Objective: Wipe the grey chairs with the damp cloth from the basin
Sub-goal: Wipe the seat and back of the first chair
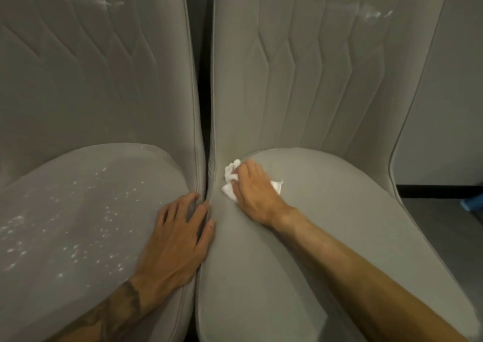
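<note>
Wiping hand: the right hand (252, 190) lies palm-down on the cloth (231, 174), fingers together and nearly straight, pressing it onto the seat. The fingertips aim far-left, toward the seat's back corner.
Cloth: white and crumpled, it sits at the back left corner of the seat of the right chair (326, 237), just beside the crease where seat meets backrest. Its long axis runs across the seat, from far left to near right. One bunched end shows past the fingertips and a thinner corner pokes out on the hand's other side. The middle is hidden under the palm.
Bracing hand: the left hand (177, 239) rests on the right edge of the seat of the left chair (78, 224), fingers spread apart and lightly bent, holding nothing. The fingertips reach the gap (206, 106) between the chairs, and the thumb lies against the right chair's seat edge.
Upholstery: the right chair is grey, its backrest stitched in upright zigzag lines and its seat even in tone. The left chair is the same grey and stands just beside it, the seats nearly touching. Pale specks glint across its seat.
Surroundings: a pale wall (449, 80) stands behind at right, with dark floor (457, 224) below it. A blue thing (474, 202) at the right edge is too cut off to identify.
</note>
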The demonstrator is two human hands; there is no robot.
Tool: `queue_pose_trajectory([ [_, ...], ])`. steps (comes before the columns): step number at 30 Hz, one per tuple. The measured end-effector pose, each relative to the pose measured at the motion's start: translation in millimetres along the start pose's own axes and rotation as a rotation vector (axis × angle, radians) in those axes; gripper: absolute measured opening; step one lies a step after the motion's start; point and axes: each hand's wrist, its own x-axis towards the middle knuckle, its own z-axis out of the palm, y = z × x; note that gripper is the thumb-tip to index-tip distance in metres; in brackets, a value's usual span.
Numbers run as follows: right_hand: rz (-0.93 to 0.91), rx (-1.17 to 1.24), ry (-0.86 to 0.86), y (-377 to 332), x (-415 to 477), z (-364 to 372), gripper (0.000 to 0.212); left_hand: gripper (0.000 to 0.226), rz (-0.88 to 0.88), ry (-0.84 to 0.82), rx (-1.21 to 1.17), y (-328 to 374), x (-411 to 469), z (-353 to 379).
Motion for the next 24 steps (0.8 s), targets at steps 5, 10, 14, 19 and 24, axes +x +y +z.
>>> queue_pose_trajectory([
  [5,0.053,-0.041,0.025,-6,8,4,0.031,0.053,-0.014,-0.023,0.004,2,2,1],
  [10,-0.043,0.022,-0.007,2,-2,-1,0.025,0.052,-0.012,0.0,0.014,2,4,2],
  [14,0.196,-0.12,-0.007,17,33,2,0.032,0.042,0.043,0.022,0.063,-1,14,-2],
  [19,0.033,-0.069,0.007,23,18,3,0.036,0.044,0.091,0.096,0.096,5,51,4],
  [24,0.423,-0.314,-0.055,116,26,-22,0.04,0.037,0.067,0.169,0.122,2,73,13],
])
